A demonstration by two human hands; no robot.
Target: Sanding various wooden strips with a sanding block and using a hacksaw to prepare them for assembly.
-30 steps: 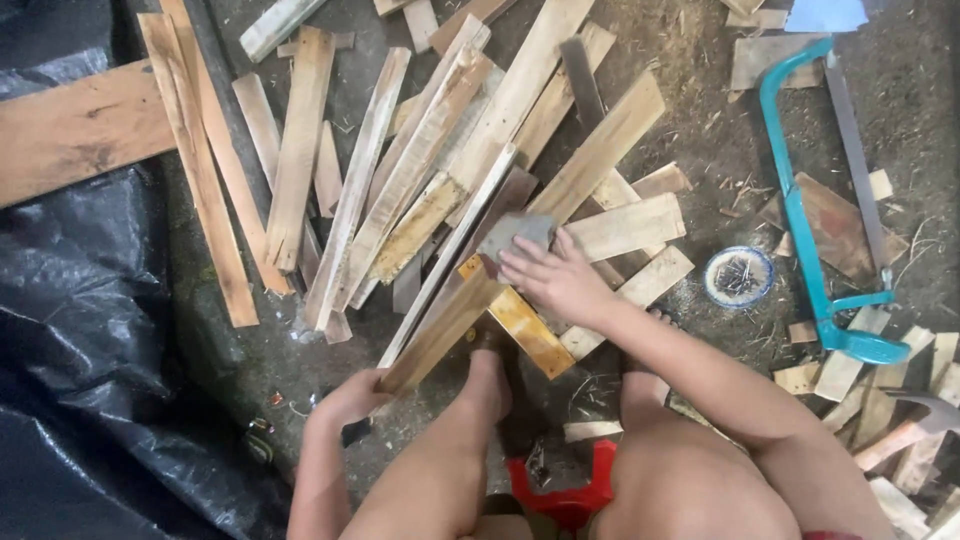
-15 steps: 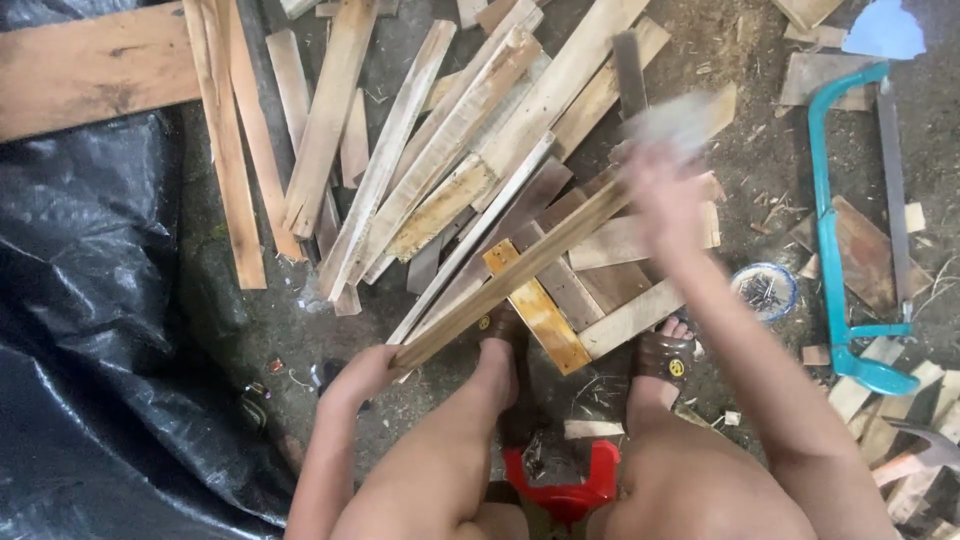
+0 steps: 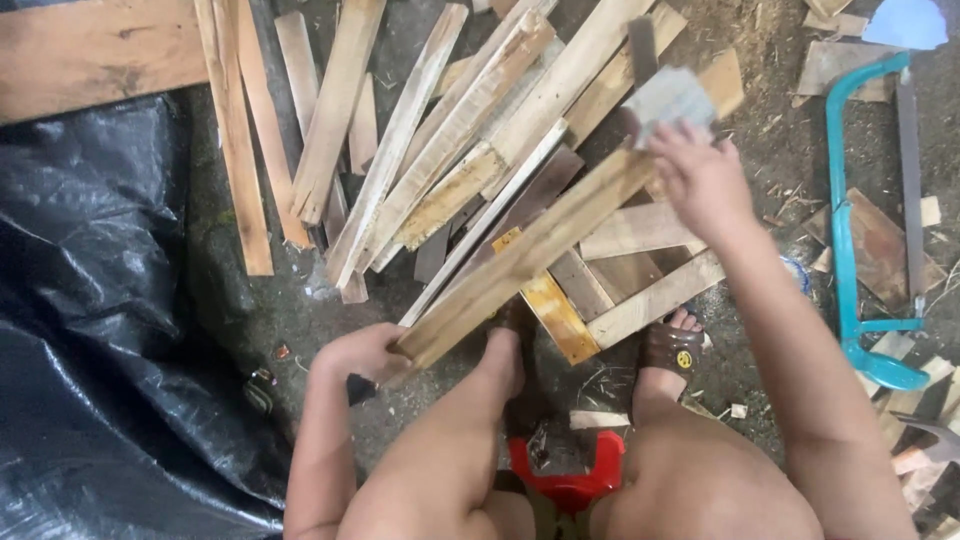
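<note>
My left hand grips the near end of a long wooden slat that runs diagonally up to the right, over a heap of planks. My right hand presses a grey sanding pad against the far end of that slat. The pad looks blurred. My knees and a sandalled foot show below the slat.
Loose planks and offcuts cover the ground ahead. Black plastic sheeting lies at the left. A teal hacksaw lies at the right, beside more offcuts. A red stool sits under me. A wide board lies top left.
My right hand has slid with the pad from the middle of the slat up to its far end. My left hand kept its hold on the near end.
</note>
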